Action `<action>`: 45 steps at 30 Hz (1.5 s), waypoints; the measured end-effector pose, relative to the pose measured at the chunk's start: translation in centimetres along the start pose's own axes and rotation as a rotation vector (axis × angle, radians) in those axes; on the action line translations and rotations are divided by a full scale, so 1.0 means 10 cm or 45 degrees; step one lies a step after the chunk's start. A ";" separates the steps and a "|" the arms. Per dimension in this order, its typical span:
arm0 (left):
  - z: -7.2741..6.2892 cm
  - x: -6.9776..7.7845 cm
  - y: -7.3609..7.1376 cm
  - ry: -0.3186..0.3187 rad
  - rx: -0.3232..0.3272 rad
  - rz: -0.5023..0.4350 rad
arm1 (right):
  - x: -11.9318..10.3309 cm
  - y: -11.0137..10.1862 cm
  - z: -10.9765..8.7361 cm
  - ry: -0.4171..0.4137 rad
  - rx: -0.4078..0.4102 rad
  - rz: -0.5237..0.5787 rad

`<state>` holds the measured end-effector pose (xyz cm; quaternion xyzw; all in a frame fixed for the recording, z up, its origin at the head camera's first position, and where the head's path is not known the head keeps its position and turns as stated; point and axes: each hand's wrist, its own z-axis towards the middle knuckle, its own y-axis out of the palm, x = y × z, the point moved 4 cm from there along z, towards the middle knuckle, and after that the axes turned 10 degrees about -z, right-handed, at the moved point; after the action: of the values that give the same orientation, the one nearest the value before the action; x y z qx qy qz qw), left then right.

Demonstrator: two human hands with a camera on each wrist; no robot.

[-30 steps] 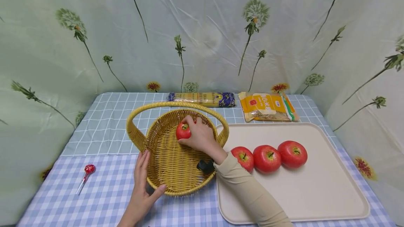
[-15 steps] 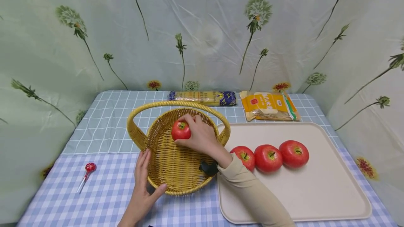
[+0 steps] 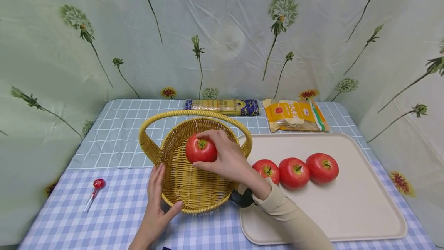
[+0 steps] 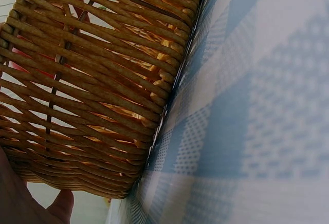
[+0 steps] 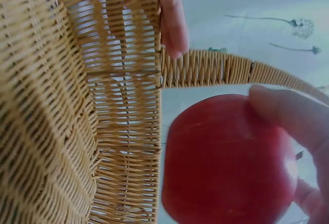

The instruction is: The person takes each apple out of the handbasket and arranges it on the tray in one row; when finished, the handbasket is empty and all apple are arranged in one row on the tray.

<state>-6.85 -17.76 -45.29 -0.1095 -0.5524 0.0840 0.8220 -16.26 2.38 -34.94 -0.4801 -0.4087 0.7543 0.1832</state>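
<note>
A yellow wicker basket [image 3: 197, 207] with a tall arched handle stands in the middle of the table. My right hand [image 3: 230, 161] grips a red apple [image 3: 199, 150] between thumb and fingers, raised over the inside of the basket. In the right wrist view the apple [image 5: 226, 162] shows large, above rim level. No other fruit is visible in the basket. My left hand [image 3: 156, 200] rests on the basket's left side, fingers extended by the handle's base and thumb spread to the front rim. The left wrist view shows its thumb [image 4: 61, 206] beside the woven wall [image 4: 92, 90].
Right of the basket, a beige tray [image 3: 340, 211] carries three red apples [image 3: 294, 173] in a row. A lollipop [image 3: 98, 184] lies on the checked cloth at left. Behind are a long noodle-like packet [image 3: 222, 107] and an orange food bag [image 3: 295, 115]. A floral curtain encloses the table.
My right hand has lifted the apple from low in the basket, moving up and slightly left, so it looks larger. The left hand and basket have stayed put.
</note>
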 end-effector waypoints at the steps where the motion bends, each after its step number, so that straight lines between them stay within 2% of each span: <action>1: 0.00 0.00 0.00 0.000 -0.001 -0.002 | 0.00 -0.01 -0.03 -0.013 0.010 0.018; 13: 0.00 0.00 0.00 0.009 0.009 -0.002 | -0.03 -0.10 -0.31 -0.198 0.131 0.196; 23: 0.00 0.01 0.00 0.010 0.007 0.001 | 0.00 -0.21 -0.57 -0.281 0.199 0.337; 32: 0.00 0.00 0.00 0.013 0.000 -0.013 | 0.11 -0.37 -0.80 -0.267 0.297 0.500; 35: 0.00 0.00 0.00 0.018 -0.001 -0.013 | 0.19 -0.46 -0.87 -0.258 0.358 0.474; 41: 0.00 0.00 0.00 0.019 -0.005 -0.021 | 0.37 -0.64 -1.00 -0.269 0.554 0.401; 45: 0.00 -0.01 0.01 0.017 -0.004 -0.027 | 0.50 -0.76 -1.08 -0.176 0.659 0.395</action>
<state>-6.84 -17.74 -45.39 -0.1056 -0.5481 0.0735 0.8265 -10.03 15.05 -33.97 -0.4216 -0.1362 0.8832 0.1539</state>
